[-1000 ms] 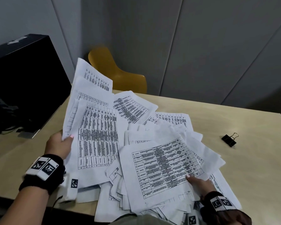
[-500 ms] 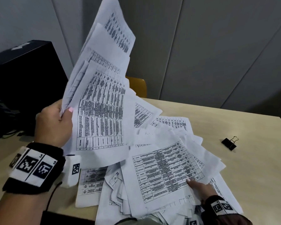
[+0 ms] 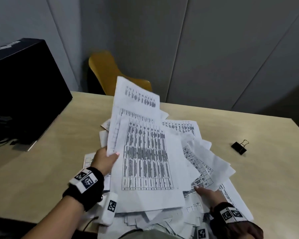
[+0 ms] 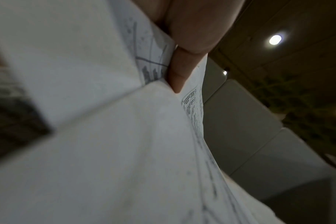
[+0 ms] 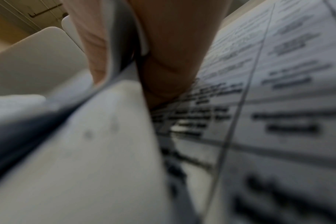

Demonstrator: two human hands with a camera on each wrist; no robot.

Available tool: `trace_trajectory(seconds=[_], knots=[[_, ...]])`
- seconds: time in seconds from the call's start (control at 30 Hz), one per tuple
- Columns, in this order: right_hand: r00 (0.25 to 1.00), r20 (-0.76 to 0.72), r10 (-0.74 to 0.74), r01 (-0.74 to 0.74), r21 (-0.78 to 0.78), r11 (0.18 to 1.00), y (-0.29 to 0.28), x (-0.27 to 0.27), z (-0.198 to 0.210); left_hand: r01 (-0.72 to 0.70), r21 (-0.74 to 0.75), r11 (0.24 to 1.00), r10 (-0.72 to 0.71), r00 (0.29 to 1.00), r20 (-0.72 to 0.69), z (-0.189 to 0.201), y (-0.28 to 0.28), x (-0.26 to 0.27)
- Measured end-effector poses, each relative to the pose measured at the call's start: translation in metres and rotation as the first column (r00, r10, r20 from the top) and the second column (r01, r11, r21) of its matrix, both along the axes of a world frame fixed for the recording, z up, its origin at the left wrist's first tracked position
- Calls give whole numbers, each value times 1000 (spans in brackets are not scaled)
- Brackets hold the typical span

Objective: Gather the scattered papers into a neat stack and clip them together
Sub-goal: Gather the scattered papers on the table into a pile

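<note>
Left hand point(image 3: 105, 159) lowering fanned sheaf of sheets point(image 3: 141, 149) from raised height half a second ago, now tilting over loose pile point(image 3: 207, 163) on table point(image 3: 41, 169). Thumb pinching sheaf's left edge; left wrist view showing finger point(image 4: 177, 72) pressing among sheets. Right hand point(image 3: 206, 192) lying at pile's near right edge, fingers going under printed sheets, gripping them. Binder clip point(image 3: 239, 147) lying on table, well apart, right of pile. Yellow chair point(image 3: 109, 71) standing behind table.

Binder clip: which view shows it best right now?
The head view. The binder clip lies alone on the table, right of the papers, untouched. Both wrist views are filled by paper and fingers; no clip appears there.
</note>
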State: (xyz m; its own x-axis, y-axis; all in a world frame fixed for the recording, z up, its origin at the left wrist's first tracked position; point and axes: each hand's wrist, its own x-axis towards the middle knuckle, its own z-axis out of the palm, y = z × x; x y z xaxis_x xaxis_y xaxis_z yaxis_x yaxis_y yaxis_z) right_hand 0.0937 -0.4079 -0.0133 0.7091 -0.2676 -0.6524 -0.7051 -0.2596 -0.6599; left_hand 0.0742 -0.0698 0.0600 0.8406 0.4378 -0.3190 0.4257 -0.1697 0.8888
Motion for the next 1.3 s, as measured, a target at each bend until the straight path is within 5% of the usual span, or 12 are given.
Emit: trace_trajectory(seconds=[0.2,0.4,0.53,0.67,0.83,0.93,1.07,1.17,1.3], knots=[[995,84,-52,37,173,984,3,-3,13,51,86,995,-38,988,-147,-41,-6,4],[984,80,-160,103,477,873,1,0,-1,181,80,980,-159,959,-233,-55,-19,13],[982,186,-11,-59,367,928,3,-3,-3,380,158,911,-300,876,-378,-63,-25,20],[969,218,-115,42,315,948,5,-4,-9,485,189,854,-382,831,-405,-65,-24,30],[959,191,-210,140,324,936,-2,-3,-23,271,448,852,-217,961,-169,-58,-7,54],[951,136,-277,217,344,913,-9,1,-31,276,623,732,-229,961,-157,-53,5,76],[945,81,-317,255,423,869,-11,0,-40,696,542,471,-367,713,-597,-67,6,85],[925,78,-372,307,422,853,-17,0,-41,773,485,409,-390,628,-673,-77,2,78],[931,46,-363,312,414,855,-20,-2,-42,783,524,334,-404,622,-671,-76,2,65]])
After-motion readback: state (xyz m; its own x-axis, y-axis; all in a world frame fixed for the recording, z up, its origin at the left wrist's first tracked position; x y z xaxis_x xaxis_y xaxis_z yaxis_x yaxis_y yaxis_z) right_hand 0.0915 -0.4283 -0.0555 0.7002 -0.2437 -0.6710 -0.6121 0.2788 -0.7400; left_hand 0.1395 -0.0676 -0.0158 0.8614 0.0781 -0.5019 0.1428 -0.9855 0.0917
